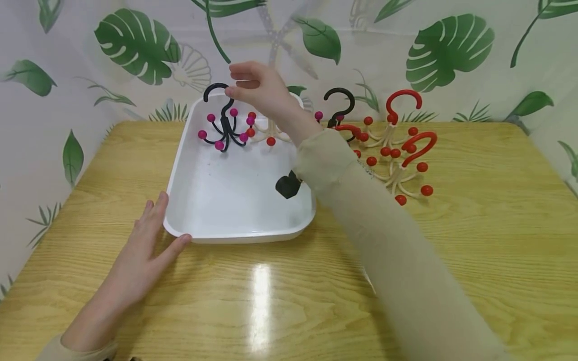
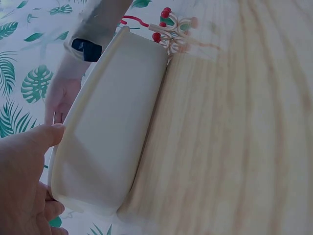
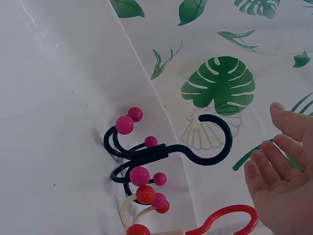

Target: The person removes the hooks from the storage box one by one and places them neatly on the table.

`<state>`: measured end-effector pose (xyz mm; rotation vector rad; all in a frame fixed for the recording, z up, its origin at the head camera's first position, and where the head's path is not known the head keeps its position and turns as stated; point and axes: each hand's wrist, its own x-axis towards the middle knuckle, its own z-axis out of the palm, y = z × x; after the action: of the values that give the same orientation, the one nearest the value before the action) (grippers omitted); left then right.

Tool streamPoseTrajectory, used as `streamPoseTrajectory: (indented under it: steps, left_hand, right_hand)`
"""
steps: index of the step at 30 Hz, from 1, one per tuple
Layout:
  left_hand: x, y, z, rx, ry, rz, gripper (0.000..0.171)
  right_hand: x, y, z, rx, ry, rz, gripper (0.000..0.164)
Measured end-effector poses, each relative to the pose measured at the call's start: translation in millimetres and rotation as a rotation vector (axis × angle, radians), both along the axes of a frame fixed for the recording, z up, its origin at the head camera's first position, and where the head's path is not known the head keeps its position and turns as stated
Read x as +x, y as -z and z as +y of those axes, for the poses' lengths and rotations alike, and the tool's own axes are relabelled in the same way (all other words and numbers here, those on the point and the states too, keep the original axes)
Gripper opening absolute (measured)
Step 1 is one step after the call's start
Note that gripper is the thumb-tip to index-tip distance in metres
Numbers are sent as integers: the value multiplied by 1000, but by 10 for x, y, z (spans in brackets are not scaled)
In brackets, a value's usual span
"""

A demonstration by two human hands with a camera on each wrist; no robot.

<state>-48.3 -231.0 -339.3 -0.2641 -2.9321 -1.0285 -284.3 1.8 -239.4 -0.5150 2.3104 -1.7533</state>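
Observation:
My right hand (image 1: 266, 90) is held over the back of a white tray (image 1: 226, 238), its fingers loosely bent and holding nothing. Close to its fingertips in the head view is the hook of a black multi-arm hanger (image 3: 156, 152) with pink ball tips; the right wrist view shows a gap between them. Beside that hanger in the tray stands a cream hanger (image 1: 271, 141) with red balls, partly hidden behind my right forearm. My left hand (image 1: 144, 250) spans the tray's near left corner, thumb on the front side and extended fingers against the left side.
Right of the tray, on the wooden table (image 1: 487, 240), are several cream hangers (image 1: 397, 175) with red hooks and another black hanger (image 1: 339, 100), partly covered by my right arm. A leaf-patterned backdrop (image 1: 361, 50) rises behind the table.

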Motion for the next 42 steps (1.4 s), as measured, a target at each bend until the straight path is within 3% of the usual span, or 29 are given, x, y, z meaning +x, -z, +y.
streamPoseTrajectory:
  steps: [9,20,28,37,42]
  left_hand:
    - [-15,7,-12,9,5,17,82]
    - [-13,18,-2,11,1,16,81]
    - [-10,26,-18,13,4,18,81]
    - [-13,28,-20,15,7,14,81]
    - [-11,27,-25,19,6,12,81]
  right_hand:
    - [-111,152,-141,64,29,-52,61]
    - [-137,240,-207,203,36,-25,70]
    - [-105,244,-230,239,34,-25,67]
    - [-133,284,-275,361,29,0,63]
    - [-164,321,-339,336,35,-20,58]
